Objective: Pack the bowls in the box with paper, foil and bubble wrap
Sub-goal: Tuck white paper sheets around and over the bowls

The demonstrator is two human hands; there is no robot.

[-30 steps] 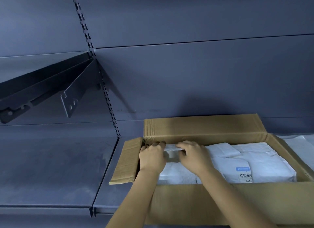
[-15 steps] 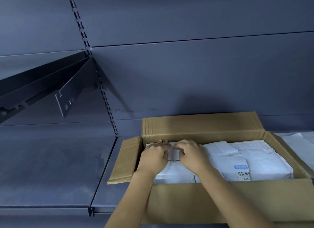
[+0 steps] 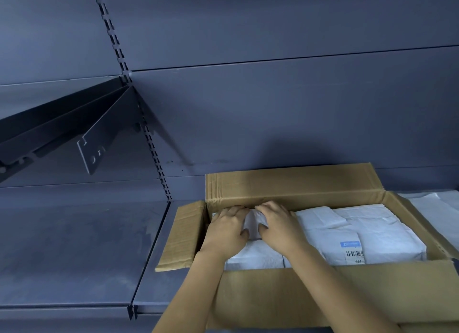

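Both hands are down in the far left corner of the box, side by side and almost touching. The left hand [image 3: 227, 229] and right hand [image 3: 279, 227] each have their fingers curled over the far edge of a small white wrapped bundle [image 3: 251, 224], with the thumbs tucked against its near side. So both are clamped on that bundle, one on each side. Can't tell what's inside the wrap, it's just crumpled white paper from here.

The cardboard box [image 3: 323, 293] sits open on a grey metal shelf [image 3: 74, 245], towards the right and near side of the shot. Its far flap [image 3: 293, 181] stands up against the back panel and its left flap [image 3: 182, 235] is folded out flat over the shelf. The bundle is hard up against the far wall of the box, just below the crease of that far flap.

The rest of the box is filled with white wrapped packs [image 3: 377, 226] lying flat and packed tight against each other. One near the front carries a barcode label [image 3: 354, 254] with a small blue tag just above it.

Outside the box on the far right there's a loose white sheet [image 3: 437, 203] lying on the shelf. Up on the left, a dark bracket [image 3: 99, 139] hangs off the slotted upright [image 3: 154, 154], holding a higher shelf that runs out of frame.
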